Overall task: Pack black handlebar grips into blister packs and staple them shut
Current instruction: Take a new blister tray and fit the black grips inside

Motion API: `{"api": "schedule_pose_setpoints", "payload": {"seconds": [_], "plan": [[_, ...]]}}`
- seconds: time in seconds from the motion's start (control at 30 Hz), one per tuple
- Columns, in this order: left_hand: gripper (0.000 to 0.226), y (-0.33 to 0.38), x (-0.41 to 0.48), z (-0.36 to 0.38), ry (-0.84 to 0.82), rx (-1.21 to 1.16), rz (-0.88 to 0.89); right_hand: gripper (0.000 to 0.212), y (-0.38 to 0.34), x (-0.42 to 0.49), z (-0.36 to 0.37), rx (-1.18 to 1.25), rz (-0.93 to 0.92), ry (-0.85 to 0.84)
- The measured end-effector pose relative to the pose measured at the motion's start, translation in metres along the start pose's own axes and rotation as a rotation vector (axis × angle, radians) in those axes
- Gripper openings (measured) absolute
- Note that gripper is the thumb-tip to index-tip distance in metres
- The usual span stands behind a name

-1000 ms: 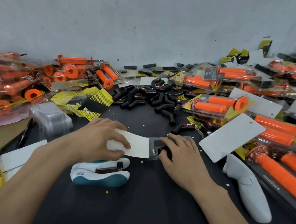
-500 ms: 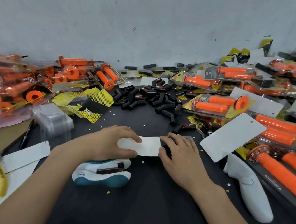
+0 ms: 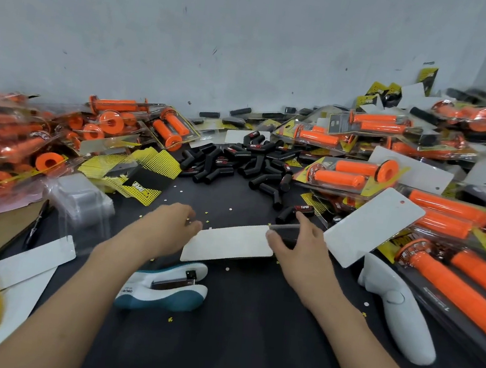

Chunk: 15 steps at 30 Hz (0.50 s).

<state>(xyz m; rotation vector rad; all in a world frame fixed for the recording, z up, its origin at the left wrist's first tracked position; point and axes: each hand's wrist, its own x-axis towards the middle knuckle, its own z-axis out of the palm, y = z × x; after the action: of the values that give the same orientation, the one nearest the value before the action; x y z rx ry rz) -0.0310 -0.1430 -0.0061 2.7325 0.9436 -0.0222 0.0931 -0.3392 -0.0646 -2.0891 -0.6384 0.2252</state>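
White blister pack point(image 3: 227, 243): fingers point(image 3: 303, 222) of right hand point(image 3: 298, 248) curled round its end, left hand point(image 3: 168, 225) slack alongside.

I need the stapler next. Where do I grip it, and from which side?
I'd take the stapler round its thick rounded rear half, palm on the white top arm, fingers under the teal base, coming from the near left with the left hand. Its mouth points right, close to the pack the right hand holds, so keep that end free.
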Motion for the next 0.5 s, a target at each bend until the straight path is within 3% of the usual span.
{"api": "schedule_pose_setpoints", "payload": {"seconds": [0.07, 0.17, 0.23, 0.37, 0.5], "plan": [[0.033, 0.006, 0.001, 0.005, -0.043, -0.077, 0.013, 0.079, 0.001, 0.000, 0.001, -0.010, 0.011, -0.027], [0.028, 0.010, 0.003, 0.005, 0.025, -0.122, -0.017, 0.079, 0.002, 0.002, 0.000, -0.011, 0.030, -0.036], [0.019, 0.007, 0.005, 0.004, 0.044, -0.119, -0.062, 0.076, 0.002, 0.003, -0.003, 0.007, 0.046, -0.040], [0.023, 0.011, 0.008, 0.009, 0.004, -0.241, -0.046, 0.067, 0.003, 0.005, -0.005, 0.065, 0.051, -0.045], [0.008, 0.019, 0.010, 0.017, 0.051, -0.225, -0.023, 0.065, 0.006, 0.007, -0.006, 0.106, 0.065, -0.020]]}}
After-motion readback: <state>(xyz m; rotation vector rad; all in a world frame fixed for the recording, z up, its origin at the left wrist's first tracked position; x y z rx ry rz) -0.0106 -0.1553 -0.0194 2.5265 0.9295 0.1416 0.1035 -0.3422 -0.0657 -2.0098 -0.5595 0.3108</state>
